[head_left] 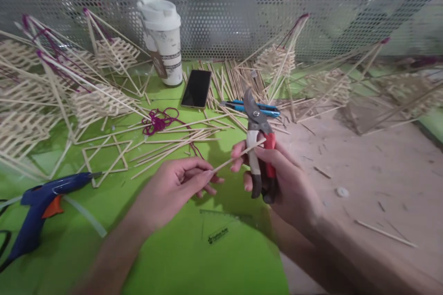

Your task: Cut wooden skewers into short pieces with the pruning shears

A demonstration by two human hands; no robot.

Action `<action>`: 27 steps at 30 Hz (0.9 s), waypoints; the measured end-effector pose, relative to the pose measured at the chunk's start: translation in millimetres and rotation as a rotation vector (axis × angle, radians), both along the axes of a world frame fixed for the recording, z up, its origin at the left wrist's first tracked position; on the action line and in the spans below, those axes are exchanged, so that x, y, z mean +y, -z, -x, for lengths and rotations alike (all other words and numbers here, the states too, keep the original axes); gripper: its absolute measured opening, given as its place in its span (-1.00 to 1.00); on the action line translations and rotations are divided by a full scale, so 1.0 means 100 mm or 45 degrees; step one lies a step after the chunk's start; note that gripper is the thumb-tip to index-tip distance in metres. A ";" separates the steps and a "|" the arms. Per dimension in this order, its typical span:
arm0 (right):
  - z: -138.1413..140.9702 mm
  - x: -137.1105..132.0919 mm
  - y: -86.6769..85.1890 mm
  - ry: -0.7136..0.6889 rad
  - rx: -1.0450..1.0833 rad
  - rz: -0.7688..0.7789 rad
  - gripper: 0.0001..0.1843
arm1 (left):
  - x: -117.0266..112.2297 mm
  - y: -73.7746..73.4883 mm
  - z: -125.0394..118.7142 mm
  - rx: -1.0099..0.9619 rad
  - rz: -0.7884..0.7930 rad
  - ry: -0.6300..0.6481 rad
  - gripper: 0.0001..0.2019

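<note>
Between thumb and fingers, my left hand (180, 184) pinches one end of a thin wooden stick (228, 161). The stick slants up to the right, its far end in front of the pruning shears near my right thumb. My right hand (290, 179) is wrapped round the grips of the pruning shears (255, 122), which have one pale and one red handle with black ends. Their curved blade points up and away. Below my hands a clear set square (224, 223) lies on the green mat (194, 267).
A blue glue gun (51, 198) lies at left near stick models (100, 101). Loose sticks (176, 143) and purple yarn (159, 120) lie ahead. Behind them are a phone (196, 88), a white-lidded cup (162, 41), a blue cutter (270, 109) and a perforated metal screen (235, 9).
</note>
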State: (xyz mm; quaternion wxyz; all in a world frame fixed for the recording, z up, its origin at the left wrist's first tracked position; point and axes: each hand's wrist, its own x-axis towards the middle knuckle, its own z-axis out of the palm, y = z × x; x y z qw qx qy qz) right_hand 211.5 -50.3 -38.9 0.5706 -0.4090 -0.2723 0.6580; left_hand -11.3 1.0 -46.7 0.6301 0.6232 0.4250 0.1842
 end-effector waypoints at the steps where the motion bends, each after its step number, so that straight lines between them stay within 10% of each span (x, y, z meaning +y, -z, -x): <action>1: -0.02 0.01 -0.01 0.028 0.006 0.000 -0.91 | 0.01 0.00 0.03 0.014 -0.031 -0.034 -0.81; 8: -0.08 0.01 -0.03 0.019 0.157 -0.056 -0.90 | 0.11 -0.05 0.14 0.818 -1.013 -0.611 -0.76; 11: -0.06 -0.01 -0.03 -0.066 0.209 -0.062 -0.86 | 0.05 -0.06 0.05 0.760 -1.347 -0.601 -0.75; 17: 0.01 -0.06 0.01 -0.193 0.252 -0.081 -0.90 | -0.10 -0.04 -0.12 0.099 -1.044 0.114 -0.74; 27: -0.05 0.00 -0.01 0.101 -0.177 0.008 -0.87 | -0.09 -0.15 -0.12 0.042 -0.932 0.014 -0.76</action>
